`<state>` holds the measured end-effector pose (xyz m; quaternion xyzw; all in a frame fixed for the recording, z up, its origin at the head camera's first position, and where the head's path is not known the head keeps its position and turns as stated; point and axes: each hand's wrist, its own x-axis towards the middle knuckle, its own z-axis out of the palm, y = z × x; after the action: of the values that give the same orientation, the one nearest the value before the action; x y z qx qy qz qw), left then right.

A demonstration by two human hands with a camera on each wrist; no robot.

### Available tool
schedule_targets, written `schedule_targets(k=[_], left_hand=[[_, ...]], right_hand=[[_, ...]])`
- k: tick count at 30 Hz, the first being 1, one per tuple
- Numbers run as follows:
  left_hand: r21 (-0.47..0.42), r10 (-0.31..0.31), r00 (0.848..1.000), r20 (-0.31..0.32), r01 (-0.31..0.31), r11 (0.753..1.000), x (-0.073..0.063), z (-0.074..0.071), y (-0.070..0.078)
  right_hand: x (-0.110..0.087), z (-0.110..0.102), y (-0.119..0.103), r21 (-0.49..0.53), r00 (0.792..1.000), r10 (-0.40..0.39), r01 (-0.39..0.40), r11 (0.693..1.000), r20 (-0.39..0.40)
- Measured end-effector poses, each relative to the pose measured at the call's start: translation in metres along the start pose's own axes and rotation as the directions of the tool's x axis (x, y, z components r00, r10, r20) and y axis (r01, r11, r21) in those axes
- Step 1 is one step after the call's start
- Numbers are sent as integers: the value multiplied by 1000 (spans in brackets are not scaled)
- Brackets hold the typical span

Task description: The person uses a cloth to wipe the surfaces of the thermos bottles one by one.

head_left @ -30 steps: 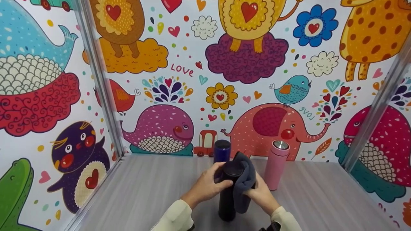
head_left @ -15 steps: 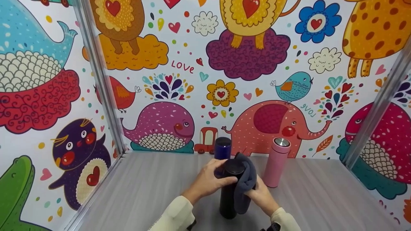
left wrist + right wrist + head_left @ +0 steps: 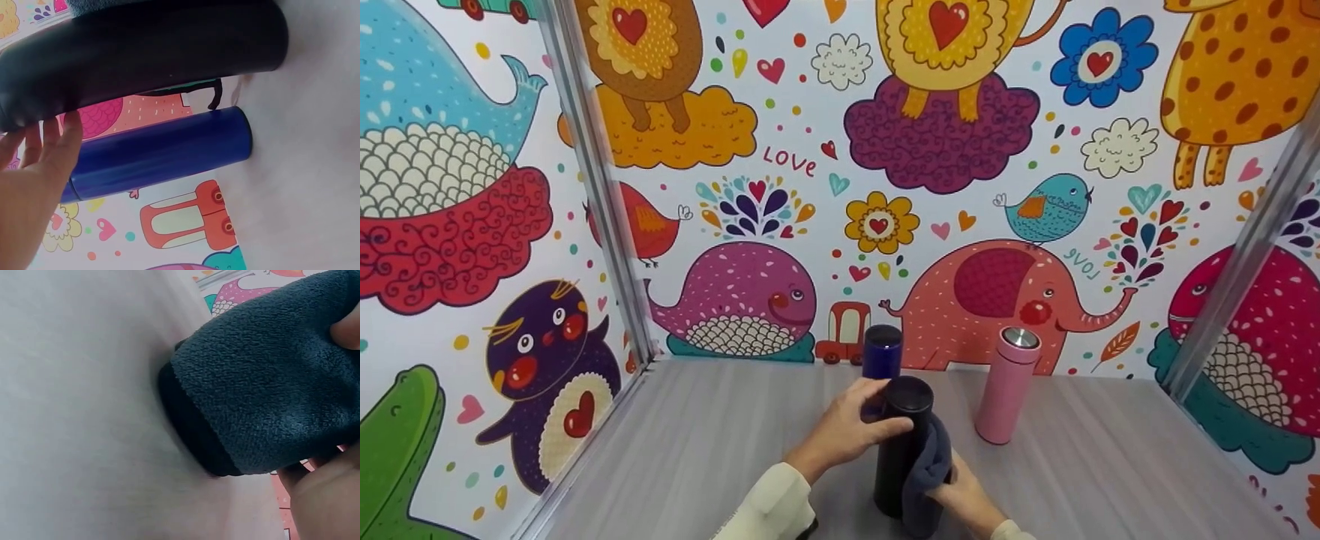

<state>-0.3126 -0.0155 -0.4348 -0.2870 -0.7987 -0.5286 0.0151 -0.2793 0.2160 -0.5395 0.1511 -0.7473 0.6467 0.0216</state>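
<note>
A black thermos bottle (image 3: 894,469) stands upright on the table, in the middle of the head view. My left hand (image 3: 840,429) holds it near the top, thumb across the front. In the left wrist view, fingertips of the left hand (image 3: 42,163) touch the side of the black bottle (image 3: 163,48). Against the bottle's right side, my right hand (image 3: 969,496) grips a dark grey cloth (image 3: 928,484) low down. The right wrist view has the fuzzy cloth (image 3: 259,382) wrapped over the bottle close to its base; the cloth hides part of the right hand's fingers.
Behind the left hand stands a blue thermos (image 3: 882,354) with a dark lid, partly hidden. A pink thermos (image 3: 1005,397) with a silver top is at the right. Cartoon-printed walls (image 3: 780,210) with metal corner posts enclose the grey table (image 3: 712,420).
The right hand and cloth have slid down the black bottle from its upper side toward its base, uncovering the lid's right edge. My left hand still holds near the top.
</note>
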Motion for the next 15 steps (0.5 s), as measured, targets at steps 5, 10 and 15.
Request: schedule_targets(k=[5, 10, 15], left_hand=[[-11, -5, 1000, -1, 5, 1000, 0, 0, 1], [-21, 2, 1000, -5, -3, 1000, -2, 0, 1], [-33, -6, 1000, -7, 6, 999, -1, 1, 0]], right_hand=[[-1, 0, -3, 11, 999, -41, 42, 999, -33], [3, -3, -23, -69, 989, -123, 117, 991, -88], [12, -10, -53, -140, 967, -230, 214, 967, -114]])
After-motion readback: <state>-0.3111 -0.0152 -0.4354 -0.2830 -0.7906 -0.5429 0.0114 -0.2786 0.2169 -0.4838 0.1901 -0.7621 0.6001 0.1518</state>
